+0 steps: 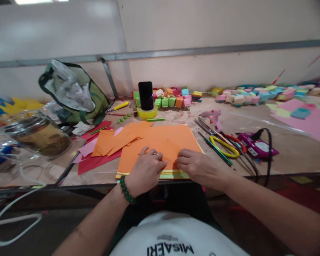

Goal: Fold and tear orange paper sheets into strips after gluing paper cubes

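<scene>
A stack of orange paper point(173, 137) lies at the table's front edge, with yellow and pale green layers showing at its near side. My left hand point(148, 165), with a ring and a green bead bracelet, rests on it with thumb and index finger pinched together. Facing it, my right hand point(193, 163) has its fingers curled and pressed on the orange paper. Both hands seem to pinch orange paper, hard to tell from the sheet beneath. Cut orange pieces point(106, 142) overlap the stack's left side, over red paper point(96, 164) and pink strips.
Right of the stack lie yellow-handled scissors point(225, 147), a green pencil point(216, 149), a pink glue gun point(213, 117) and a purple device point(257, 145) with a black cable. Behind stand a phone point(145, 95) on a tape roll point(147, 113) and colourful paper cubes point(170, 97). A jar point(37, 135) stands left.
</scene>
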Available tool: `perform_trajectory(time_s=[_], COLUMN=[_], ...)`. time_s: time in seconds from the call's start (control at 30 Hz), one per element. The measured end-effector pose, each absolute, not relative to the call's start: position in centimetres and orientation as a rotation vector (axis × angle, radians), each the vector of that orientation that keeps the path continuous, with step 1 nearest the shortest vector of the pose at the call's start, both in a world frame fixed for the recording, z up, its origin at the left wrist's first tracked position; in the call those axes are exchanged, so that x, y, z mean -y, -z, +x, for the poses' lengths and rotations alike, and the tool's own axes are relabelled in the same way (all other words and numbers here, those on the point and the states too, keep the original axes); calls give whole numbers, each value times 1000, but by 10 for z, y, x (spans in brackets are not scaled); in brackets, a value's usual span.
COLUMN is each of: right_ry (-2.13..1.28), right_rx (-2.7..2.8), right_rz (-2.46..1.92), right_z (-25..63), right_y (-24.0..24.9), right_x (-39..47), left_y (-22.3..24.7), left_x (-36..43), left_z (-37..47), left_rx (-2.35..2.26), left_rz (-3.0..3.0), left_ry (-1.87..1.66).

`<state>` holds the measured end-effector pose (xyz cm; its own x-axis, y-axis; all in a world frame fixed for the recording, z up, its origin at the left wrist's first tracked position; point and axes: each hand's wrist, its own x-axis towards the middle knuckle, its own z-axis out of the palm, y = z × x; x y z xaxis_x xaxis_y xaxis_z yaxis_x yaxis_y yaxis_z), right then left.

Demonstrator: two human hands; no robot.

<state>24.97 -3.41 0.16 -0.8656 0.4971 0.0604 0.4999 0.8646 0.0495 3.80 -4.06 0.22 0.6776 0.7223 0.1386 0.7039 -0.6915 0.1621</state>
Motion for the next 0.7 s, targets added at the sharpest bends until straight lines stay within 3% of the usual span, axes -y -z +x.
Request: perform_trajectory(time_s=[0.13,0.7], right_ry=[-55,32], right_rx=[2853,2368], right_rz=[-810,-848], right_z=[281,312], right_y=[11,37], right_x=[39,58], left_y=[-2,16], left_x=[42,54], left_z=[37,-16], left_rx=[-1195,-1530], left_rz=[2793,2657], left_ry=[-279,-425])
